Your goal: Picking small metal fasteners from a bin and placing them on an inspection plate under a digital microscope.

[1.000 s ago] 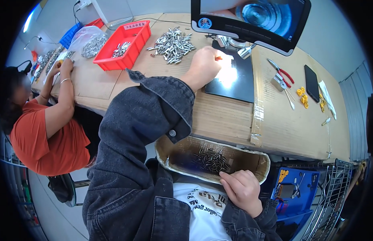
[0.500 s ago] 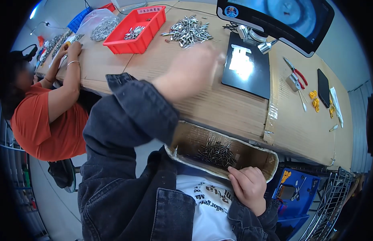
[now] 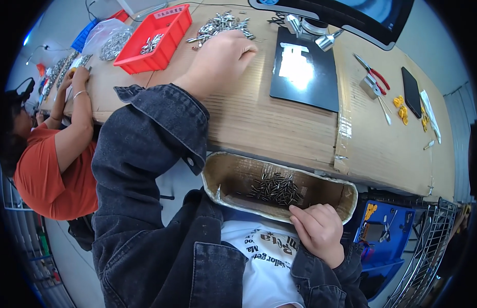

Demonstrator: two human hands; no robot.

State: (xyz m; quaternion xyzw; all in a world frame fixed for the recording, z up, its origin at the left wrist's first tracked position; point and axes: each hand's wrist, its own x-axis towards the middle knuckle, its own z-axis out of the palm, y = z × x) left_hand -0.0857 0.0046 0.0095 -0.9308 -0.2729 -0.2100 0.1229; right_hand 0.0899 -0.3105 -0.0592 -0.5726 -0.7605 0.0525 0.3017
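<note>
My left hand (image 3: 221, 60) is closed in a loose fist over the table, at the near side of a pile of small silvery metal parts (image 3: 223, 23). Its fingertips are turned out of sight, so whatever they hold is hidden. Below the table edge, a long cardboard box (image 3: 225, 169) sits across my front with a heap of small dark metal pins (image 3: 277, 190) inside. At the box's near rim rests my right hand (image 3: 320, 233), closed, thumb and fingers together beside the pins. Anything between those fingertips is too small to make out.
A red bin (image 3: 166, 43) with some metal parts stands back left. A black board (image 3: 307, 82) lies below a monitor (image 3: 361, 15) and lamp heads (image 3: 325, 41). Pliers (image 3: 374, 74) and a phone (image 3: 411, 92) lie right. A co-worker (image 3: 53, 164) sits left; a blue tray (image 3: 385, 241) is lower right.
My left hand has moved a little left, nearer the pile, and is less blurred. The right hand stays at the box rim. The whole view has shifted slightly.
</note>
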